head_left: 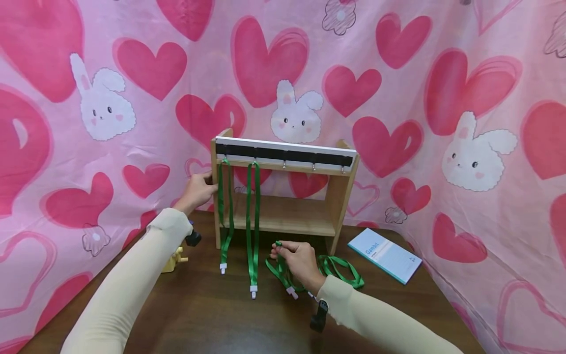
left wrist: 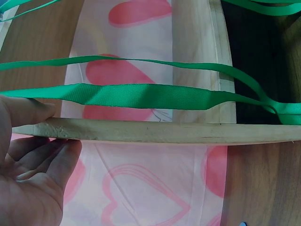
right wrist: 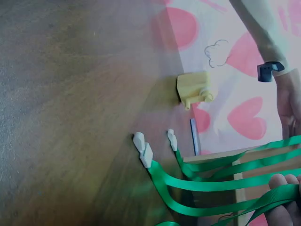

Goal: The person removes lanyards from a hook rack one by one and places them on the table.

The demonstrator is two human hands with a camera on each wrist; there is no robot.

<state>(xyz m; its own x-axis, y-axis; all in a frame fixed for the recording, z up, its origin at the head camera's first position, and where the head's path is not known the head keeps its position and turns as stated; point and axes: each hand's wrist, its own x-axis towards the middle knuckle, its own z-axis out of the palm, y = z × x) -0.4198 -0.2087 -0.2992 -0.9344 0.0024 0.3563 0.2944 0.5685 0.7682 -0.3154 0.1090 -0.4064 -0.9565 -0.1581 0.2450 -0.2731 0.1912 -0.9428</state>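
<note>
A wooden rack (head_left: pixel 283 223) stands on the table, with a black strip bearing several small metal hooks along its top. My left hand (head_left: pixel 199 191) holds the rack's left side panel (left wrist: pixel 141 133), thumb on one face and fingers on the other. From the two leftmost hooks hang green lanyards, one at the left end (head_left: pixel 230 211) and one beside it (head_left: pixel 257 211), each with a white clip at the bottom. In front of the rack, my right hand (head_left: pixel 302 263) pinches another green lanyard (head_left: pixel 281 270) by its strap, its white clip (head_left: pixel 292 293) low near the table.
Another green lanyard (head_left: pixel 355 279) lies looped on the table, right of my right hand. Farther right is a light-blue notebook (head_left: pixel 384 255). A yellow object (right wrist: pixel 193 87) sits left of the rack. Pink heart-patterned cloth (head_left: pixel 345 29) hangs behind everything.
</note>
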